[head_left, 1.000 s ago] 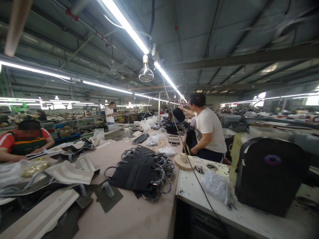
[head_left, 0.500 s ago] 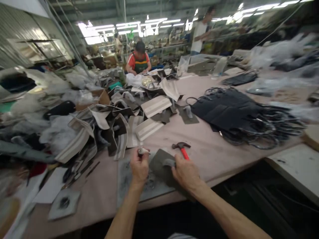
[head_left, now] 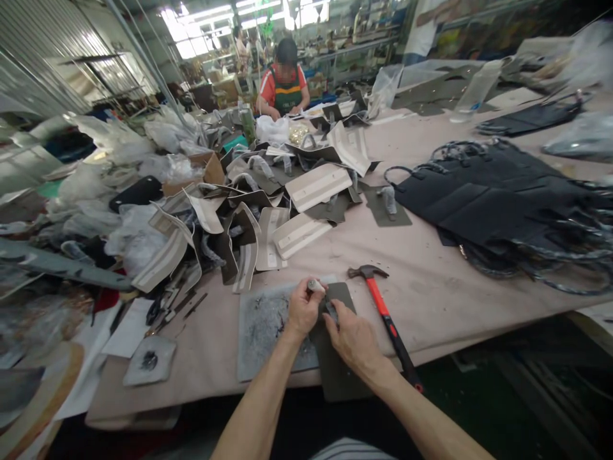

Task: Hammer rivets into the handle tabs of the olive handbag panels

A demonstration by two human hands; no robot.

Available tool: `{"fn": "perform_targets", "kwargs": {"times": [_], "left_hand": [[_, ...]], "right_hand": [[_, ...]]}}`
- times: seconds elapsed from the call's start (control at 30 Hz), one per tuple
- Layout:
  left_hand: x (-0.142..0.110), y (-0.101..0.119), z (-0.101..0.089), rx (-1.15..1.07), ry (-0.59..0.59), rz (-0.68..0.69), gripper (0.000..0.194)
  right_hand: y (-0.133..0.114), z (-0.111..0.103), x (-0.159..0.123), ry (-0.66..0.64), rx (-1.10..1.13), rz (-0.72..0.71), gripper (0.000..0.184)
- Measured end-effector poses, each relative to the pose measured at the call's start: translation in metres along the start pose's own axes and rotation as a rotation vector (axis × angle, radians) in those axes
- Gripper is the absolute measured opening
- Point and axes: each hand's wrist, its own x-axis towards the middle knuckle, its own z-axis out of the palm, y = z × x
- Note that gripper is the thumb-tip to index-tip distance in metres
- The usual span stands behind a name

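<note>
My left hand (head_left: 303, 312) is closed around a short tool with a pale, rounded handle (head_left: 313, 285). The tool's tip is hard to see. It is held over the left edge of a dark grey-green bag panel (head_left: 335, 364). My right hand (head_left: 354, 335) grips this panel around a small plastic-wrapped handle on its face. The panel lies partly over a worn grey slab (head_left: 261, 329) and hangs past the table's front edge. A claw hammer (head_left: 380, 303) with a red and black handle lies just right of my right hand, untouched.
Behind the slab lies a heap of panels (head_left: 318, 185) with pale backs and wrapped handles. Black bags (head_left: 502, 198) are piled on the right. Plastic bags (head_left: 138, 239) and thin tools (head_left: 177, 303) are at the left. A person (head_left: 283, 83) sits working across the table (head_left: 201, 351).
My hands have come together, the tool now close to the panel's handle. The panel has turned more lengthwise toward me. The hammer shows fully now, and the view has shifted.
</note>
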Motion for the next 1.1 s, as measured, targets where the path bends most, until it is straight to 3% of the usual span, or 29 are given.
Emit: {"fn": "perform_targets", "kwargs": {"times": [0.3, 0.63, 0.87, 0.93, 1.0, 1.1], "left_hand": [[0.002, -0.008, 0.003, 0.021, -0.003, -0.038, 0.022], [0.004, -0.004, 0.011, 0.162, 0.011, -0.027, 0.011], [0.002, -0.004, 0.018, 0.336, 0.052, 0.06, 0.008], [0.002, -0.003, 0.018, 0.432, 0.01, 0.124, 0.008], [0.001, -0.002, 0.018, 0.493, -0.048, 0.181, 0.01], [0.003, -0.001, 0.018, 0.485, -0.104, 0.207, 0.013]], "right_hand": [[0.024, 0.005, -0.016, -0.123, 0.166, -0.14, 0.057], [0.024, 0.007, -0.017, -0.096, 0.183, -0.134, 0.055], [0.026, -0.001, -0.021, -0.096, 0.257, -0.166, 0.059], [0.035, -0.007, -0.023, -0.046, 0.324, -0.203, 0.057], [0.051, -0.015, -0.024, 0.092, 0.286, -0.163, 0.052], [0.085, -0.02, -0.025, 0.241, -0.034, 0.049, 0.046]]}}
